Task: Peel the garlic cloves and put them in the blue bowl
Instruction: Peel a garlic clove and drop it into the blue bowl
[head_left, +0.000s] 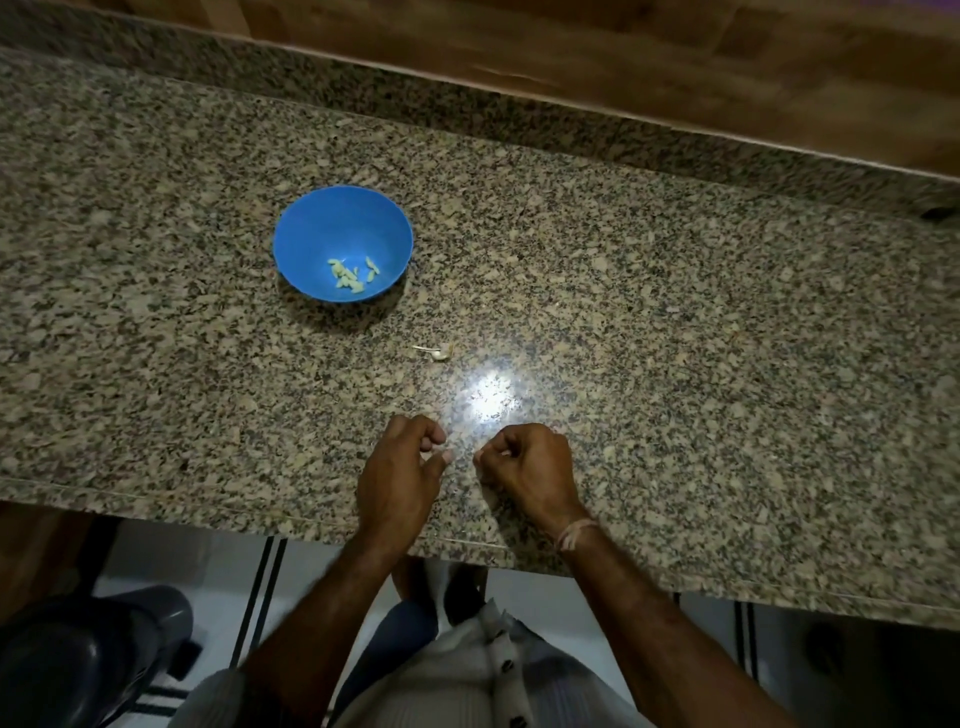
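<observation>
Left grip (400, 475) and right grip (527, 467) curl, contents untellable; garlic clove (440, 354) lies beyond them.

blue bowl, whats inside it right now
A small heap of peeled, pale garlic cloves lies on the bottom of the blue bowl, toward its near side. Nothing else shows inside. The cloves overlap, so any beneath the heap are hidden.

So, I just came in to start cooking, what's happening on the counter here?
A person is peeling garlic at a granite counter. Several peeled cloves lie in the blue bowl, and one small garlic piece lies on the counter nearer the hands. The left hand and right hand sit close together, both curled; whether they hold a clove is unclear.
</observation>
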